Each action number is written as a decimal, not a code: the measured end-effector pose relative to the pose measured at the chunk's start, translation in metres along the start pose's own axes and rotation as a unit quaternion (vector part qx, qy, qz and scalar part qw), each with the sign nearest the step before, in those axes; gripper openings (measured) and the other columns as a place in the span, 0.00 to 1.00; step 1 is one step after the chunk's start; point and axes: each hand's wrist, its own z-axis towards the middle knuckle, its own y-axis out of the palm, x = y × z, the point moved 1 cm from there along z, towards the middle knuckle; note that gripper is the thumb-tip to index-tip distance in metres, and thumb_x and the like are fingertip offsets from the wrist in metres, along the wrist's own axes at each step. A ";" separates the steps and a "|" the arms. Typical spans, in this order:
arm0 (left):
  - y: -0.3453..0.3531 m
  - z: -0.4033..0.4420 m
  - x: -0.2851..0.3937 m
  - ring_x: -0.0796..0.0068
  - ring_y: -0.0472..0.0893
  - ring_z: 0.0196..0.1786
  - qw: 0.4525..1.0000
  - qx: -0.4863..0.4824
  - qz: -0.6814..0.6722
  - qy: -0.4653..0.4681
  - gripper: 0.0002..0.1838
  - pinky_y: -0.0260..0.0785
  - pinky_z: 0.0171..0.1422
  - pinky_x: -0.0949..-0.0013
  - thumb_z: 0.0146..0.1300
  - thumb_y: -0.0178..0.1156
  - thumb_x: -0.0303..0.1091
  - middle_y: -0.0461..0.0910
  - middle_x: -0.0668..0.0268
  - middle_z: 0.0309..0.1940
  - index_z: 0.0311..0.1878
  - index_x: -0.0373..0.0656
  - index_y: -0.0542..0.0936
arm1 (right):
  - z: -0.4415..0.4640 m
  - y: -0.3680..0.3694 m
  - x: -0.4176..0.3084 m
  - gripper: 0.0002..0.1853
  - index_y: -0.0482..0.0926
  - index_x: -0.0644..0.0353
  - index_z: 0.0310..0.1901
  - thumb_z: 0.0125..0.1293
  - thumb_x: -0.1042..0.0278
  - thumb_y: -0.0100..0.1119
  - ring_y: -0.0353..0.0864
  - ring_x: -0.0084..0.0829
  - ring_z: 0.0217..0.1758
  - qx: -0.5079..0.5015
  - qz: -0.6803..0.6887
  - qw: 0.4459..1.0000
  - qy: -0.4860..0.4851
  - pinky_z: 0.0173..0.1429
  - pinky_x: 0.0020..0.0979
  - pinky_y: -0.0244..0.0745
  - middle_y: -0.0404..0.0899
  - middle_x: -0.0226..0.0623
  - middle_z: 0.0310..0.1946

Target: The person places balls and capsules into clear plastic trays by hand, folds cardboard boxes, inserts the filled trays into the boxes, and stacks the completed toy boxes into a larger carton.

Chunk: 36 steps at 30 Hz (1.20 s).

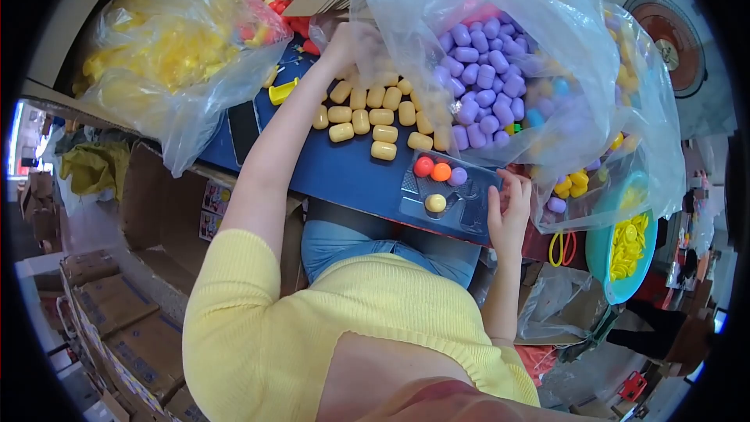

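My left hand (351, 44) reaches to the far side of the blue table, partly behind clear plastic; its fingers are hidden. Several pale tan barrel-shaped pieces (381, 116) lie just below it. At the table's near edge is a clear plastic tray (469, 215). It bears a red ball (423, 166), an orange ball (441, 172), a purple ball (458, 177) and, lower down, a cream ball (435, 203). My right hand (509, 207) is at the tray's right edge, fingers apart and slightly curled, with nothing visible in them.
A large clear bag of purple pieces (486, 78) stands at the right. Yellow pieces fill a bag (156, 39) at the left. A dark phone-like slab (243, 131) lies beside a yellow item (283, 92). A turquoise basin (621, 287) holds yellow pieces at the far right.
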 end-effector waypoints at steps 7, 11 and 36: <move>0.051 0.022 0.011 0.67 0.80 0.43 0.955 -0.057 -0.286 0.062 0.16 0.72 0.54 0.64 0.61 0.64 0.29 0.85 0.61 0.46 0.53 0.41 0.83 | -0.029 -0.015 -0.007 0.15 0.76 0.62 0.55 0.67 0.79 0.57 0.70 0.23 0.33 0.031 0.024 0.995 0.095 0.38 0.22 0.69 0.70 0.36 0.49; 0.027 0.032 0.044 0.60 0.82 0.45 0.937 0.252 -0.236 0.048 0.16 0.73 0.53 0.61 0.60 0.65 0.32 0.85 0.56 0.44 0.51 0.38 0.82 | -0.037 -0.020 -0.004 0.15 0.77 0.62 0.55 0.67 0.79 0.57 0.70 0.23 0.32 0.036 0.024 0.993 0.105 0.38 0.22 0.69 0.70 0.36 0.49; 0.062 -0.010 0.038 0.72 0.78 0.50 0.824 -0.099 -0.551 -0.084 0.22 0.71 0.57 0.66 0.74 0.55 0.41 0.81 0.64 0.53 0.67 0.47 0.75 | -0.022 -0.009 -0.001 0.13 0.79 0.62 0.51 0.65 0.79 0.59 0.70 0.23 0.30 0.015 -0.007 0.996 0.089 0.34 0.23 0.69 0.70 0.36 0.46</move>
